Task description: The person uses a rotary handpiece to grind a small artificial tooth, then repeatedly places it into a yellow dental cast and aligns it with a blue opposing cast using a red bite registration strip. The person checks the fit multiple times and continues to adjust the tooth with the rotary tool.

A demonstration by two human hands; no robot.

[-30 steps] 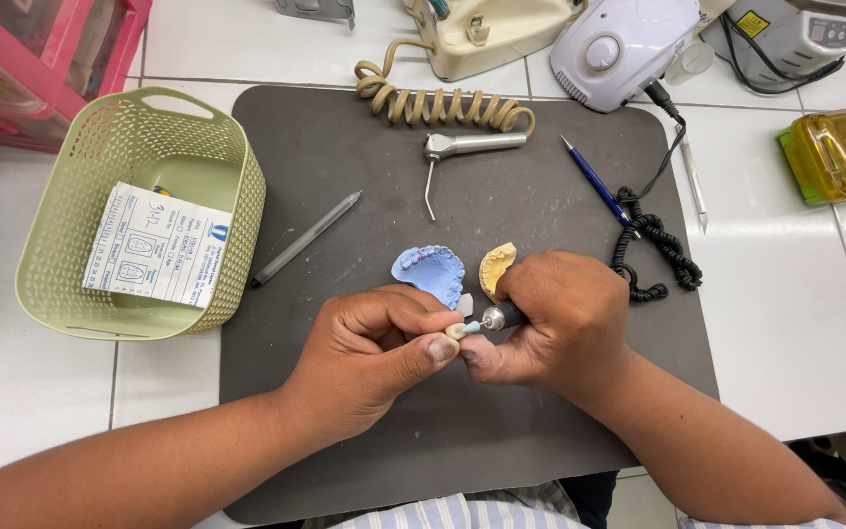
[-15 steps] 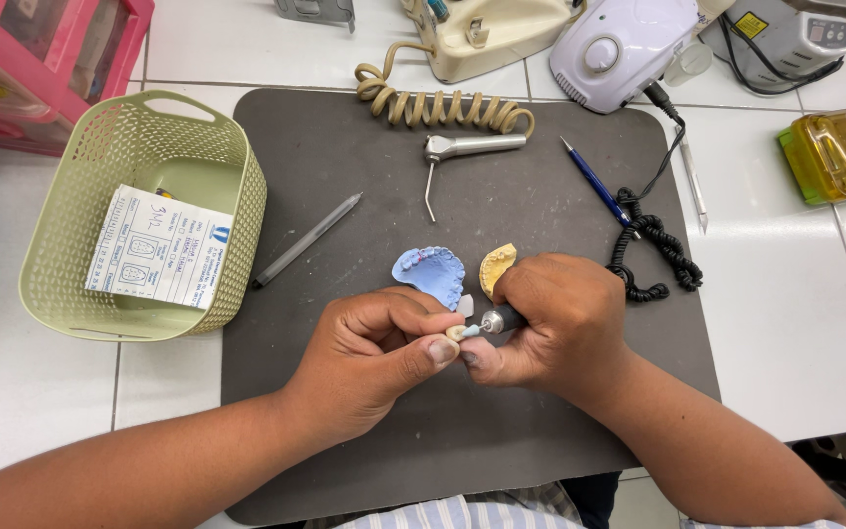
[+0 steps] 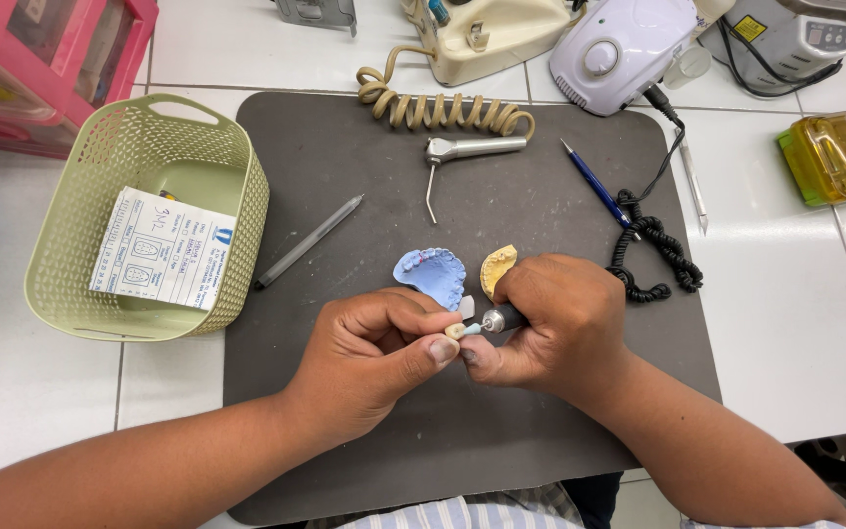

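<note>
Almost nothing has shifted since the earlier frames: both hands stay locked together over the near middle of the dark grey mat [image 3: 345, 157], and only the view has drifted slightly. The left hand [image 3: 369, 358] pinches a small pale tooth-shaped piece [image 3: 454, 331] between thumb and forefinger, its other fingers curled in. The right hand [image 3: 550, 323] is clenched around a dark rotary handpiece [image 3: 499, 318], whose tip meets the pale piece right where the two thumbs nearly touch.

Just beyond the knuckles, a blue dental cast [image 3: 431, 274] and a yellow cast [image 3: 496, 266] lie side by side on the mat, the yellow one touching the right hand's fingers. A black coiled cord [image 3: 653, 250] runs from the right hand toward a white motor unit [image 3: 624, 44] at the far edge.

Open mat lies on the near side of the hands, toward the mat's front edge, and to their left as far as a grey pen-like tool [image 3: 307, 241]. That tool lies slantwise near a pale green basket [image 3: 80, 196], which overlaps the mat's left edge and holds a printed card [image 3: 164, 248]. Farther off lie a metal handpiece [image 3: 467, 150] on a beige coiled hose [image 3: 443, 108] and a blue pen [image 3: 594, 181]. A yellow box [image 3: 839, 152] sits well apart on the white tabletop at right.
</note>
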